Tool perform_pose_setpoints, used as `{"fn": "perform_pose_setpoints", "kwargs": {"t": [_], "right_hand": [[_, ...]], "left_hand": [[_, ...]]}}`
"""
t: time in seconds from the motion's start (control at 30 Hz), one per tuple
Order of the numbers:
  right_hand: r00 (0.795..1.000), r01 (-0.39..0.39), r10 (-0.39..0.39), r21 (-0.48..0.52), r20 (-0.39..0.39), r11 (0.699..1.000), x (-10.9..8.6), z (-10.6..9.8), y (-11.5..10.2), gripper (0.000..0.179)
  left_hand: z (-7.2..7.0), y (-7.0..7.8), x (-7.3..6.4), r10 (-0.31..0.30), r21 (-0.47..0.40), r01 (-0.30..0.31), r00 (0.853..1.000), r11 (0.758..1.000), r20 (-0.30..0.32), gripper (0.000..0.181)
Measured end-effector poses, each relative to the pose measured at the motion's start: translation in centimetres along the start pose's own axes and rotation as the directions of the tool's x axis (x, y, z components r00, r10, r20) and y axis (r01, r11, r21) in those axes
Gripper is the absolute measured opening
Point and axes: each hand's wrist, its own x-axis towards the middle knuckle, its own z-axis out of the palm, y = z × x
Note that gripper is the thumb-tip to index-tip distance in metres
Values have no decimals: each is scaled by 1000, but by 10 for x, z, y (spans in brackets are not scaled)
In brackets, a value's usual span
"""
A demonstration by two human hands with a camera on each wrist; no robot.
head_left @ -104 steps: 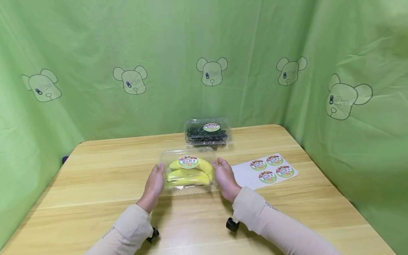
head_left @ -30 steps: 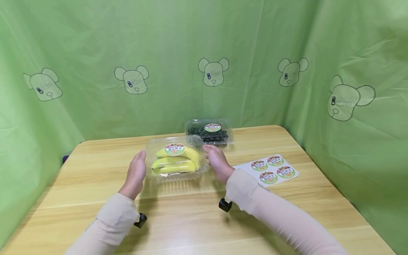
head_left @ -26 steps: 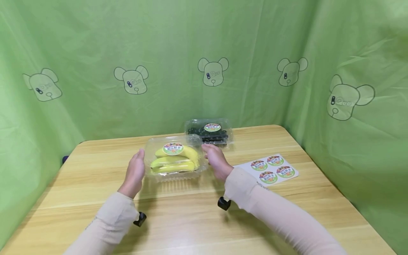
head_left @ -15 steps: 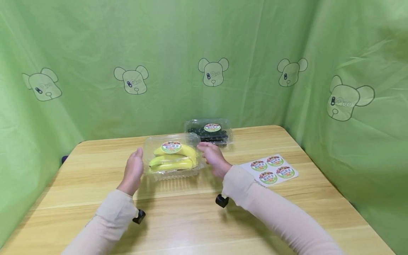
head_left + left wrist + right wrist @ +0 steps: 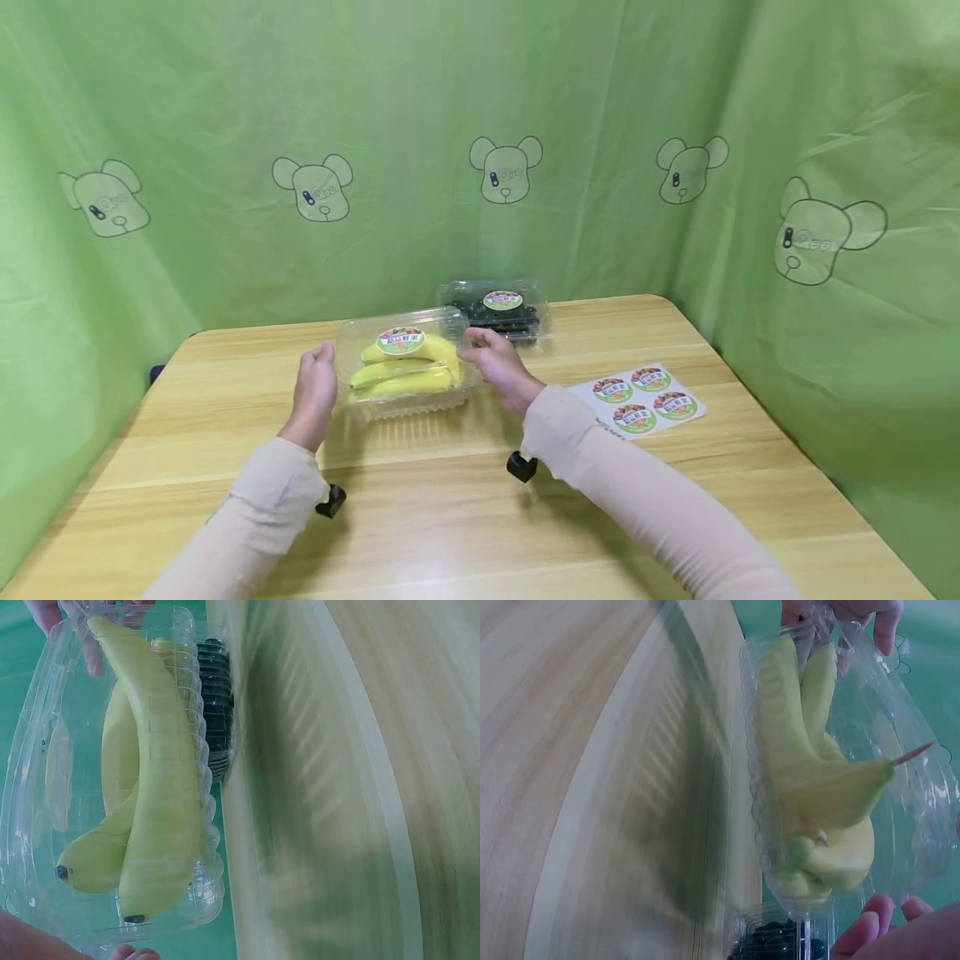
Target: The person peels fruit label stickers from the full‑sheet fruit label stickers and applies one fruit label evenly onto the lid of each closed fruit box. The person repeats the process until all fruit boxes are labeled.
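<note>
A clear plastic clamshell box of yellow bananas is held above the table, its ribbed shadow on the wood beneath. A round fruit sticker is on its lid. My left hand grips the box's left end, and my right hand grips the right end with thumb and fingers. In the left wrist view, the bananas show through the box's side, and fingertips curl at its near edge. Right-hand fingertips hold the rim in the right wrist view.
Behind the banana box, a second clear box of dark fruit bears a similar sticker. A white sheet with several round stickers lies at the right, partly behind the right sleeve. Green curtains surround the wooden table.
Both hands have carried the banana box left and away from me since the earliest frame. It now overlaps the dark-fruit box's left corner in the head view. Movement in the last half second is slight.
</note>
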Motion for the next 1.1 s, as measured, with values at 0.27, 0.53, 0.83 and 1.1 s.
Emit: {"fn": "perform_pose_setpoints", "kwargs": {"t": [0.27, 0.53, 0.83, 1.1], "right_hand": [[999, 36, -37, 21, 37, 999, 5, -1, 1, 59], [998, 60, -60, 14, 36, 998, 7, 2, 5, 59], [999, 35, -36, 19, 25, 999, 8, 6, 9, 59], [998, 53, -53, -1, 30, 999, 9, 11, 12, 59]], "left_hand": [[0, 1, 6, 7, -47, -9, 999, 999, -41, 58], [-2, -1, 8, -2, -58, -2, 998, 998, -66, 59], [-4, -5, 13, -4, -44, 0, 996, 999, -90, 57], [-10, -8, 15, -8, -54, 1, 991, 999, -134, 58]]}}
